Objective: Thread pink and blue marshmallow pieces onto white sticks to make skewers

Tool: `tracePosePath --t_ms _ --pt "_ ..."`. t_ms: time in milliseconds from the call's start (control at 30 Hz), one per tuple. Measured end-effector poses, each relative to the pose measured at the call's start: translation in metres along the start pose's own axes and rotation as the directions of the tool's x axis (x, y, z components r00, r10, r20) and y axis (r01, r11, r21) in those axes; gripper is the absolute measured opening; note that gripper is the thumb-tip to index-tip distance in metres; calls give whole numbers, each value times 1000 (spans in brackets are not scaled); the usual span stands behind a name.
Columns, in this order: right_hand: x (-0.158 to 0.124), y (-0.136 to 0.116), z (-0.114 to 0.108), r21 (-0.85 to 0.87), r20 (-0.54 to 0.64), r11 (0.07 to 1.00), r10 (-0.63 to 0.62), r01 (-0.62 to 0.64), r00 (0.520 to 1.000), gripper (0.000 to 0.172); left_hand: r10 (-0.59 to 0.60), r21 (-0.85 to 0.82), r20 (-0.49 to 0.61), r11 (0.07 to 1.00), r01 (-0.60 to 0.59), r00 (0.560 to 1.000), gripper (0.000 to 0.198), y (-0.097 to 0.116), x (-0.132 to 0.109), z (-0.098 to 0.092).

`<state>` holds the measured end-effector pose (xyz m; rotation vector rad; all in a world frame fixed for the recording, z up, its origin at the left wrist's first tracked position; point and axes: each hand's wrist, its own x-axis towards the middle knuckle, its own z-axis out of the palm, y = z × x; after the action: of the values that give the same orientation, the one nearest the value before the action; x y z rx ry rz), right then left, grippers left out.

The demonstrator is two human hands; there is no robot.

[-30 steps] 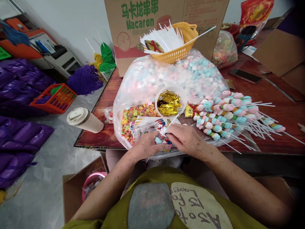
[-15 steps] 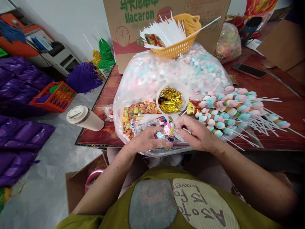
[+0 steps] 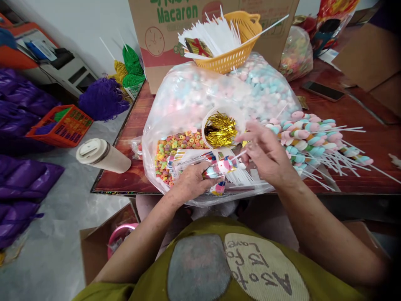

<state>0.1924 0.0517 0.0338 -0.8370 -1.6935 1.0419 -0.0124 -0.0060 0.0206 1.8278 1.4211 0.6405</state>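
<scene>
My left hand (image 3: 191, 182) is closed round a marshmallow skewer in a printed wrapper (image 3: 223, 166), its white stick pointing right. My right hand (image 3: 266, 154) hovers just right of it, fingers spread toward the white cup of gold twist ties (image 3: 220, 129). Both hands are over a clear bag holding colourful ring candies (image 3: 175, 148) and printed wrappers (image 3: 188, 158). A heap of finished pink, blue and white marshmallow skewers (image 3: 310, 136) lies on the table behind my right hand.
A big clear bag of marshmallows (image 3: 216, 90) carries a yellow basket of white sticks (image 3: 225, 44). Behind stands a Macaron carton (image 3: 175, 25). A lidded cup (image 3: 100, 155) lies at the red table's left edge. A phone (image 3: 322, 90) lies far right. Purple bags (image 3: 21, 175) cover the floor.
My right hand has let go of the skewer end and lifted up and right toward the cup of gold ties, fingers opening. My left hand keeps the wrapped skewer.
</scene>
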Motion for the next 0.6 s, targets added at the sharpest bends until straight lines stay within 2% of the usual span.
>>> tracePosePath --t_ms 100,167,267,333,400,467,500,567,600 --pt "0 -2 9 -252 240 965 -13 75 971 24 28 92 42 995 -32 999 33 3 1 -3" --pt "-3 -2 22 -372 327 917 -16 144 945 27 45 94 42 994 -49 998 32 4 3 -4" --pt "-9 3 36 -467 399 867 33 172 917 33 21 138 42 990 -26 999 31 5 7 -3" --pt "-11 6 33 -464 358 878 64 118 931 38 -1 176 42 984 -7 999 30 7 9 -2" --pt "-10 6 23 -408 212 913 61 32 975 44 -6 174 41 985 -1 999 27 9 10 0" --pt "-9 3 12 -353 97 936 37 -1 995 43 -5 159 30 987 1 1000 27 11 11 3" --pt "-8 1 9 -357 102 934 24 14 995 36 -13 167 19 986 9 1000 27 13 12 4" --pt "-9 -2 9 -407 196 911 15 68 980 24 -35 210 -14 977 37 999 27 16 14 8" --pt "-10 -3 11 -428 241 899 17 91 970 25 -45 227 -25 973 50 999 28 17 15 9"
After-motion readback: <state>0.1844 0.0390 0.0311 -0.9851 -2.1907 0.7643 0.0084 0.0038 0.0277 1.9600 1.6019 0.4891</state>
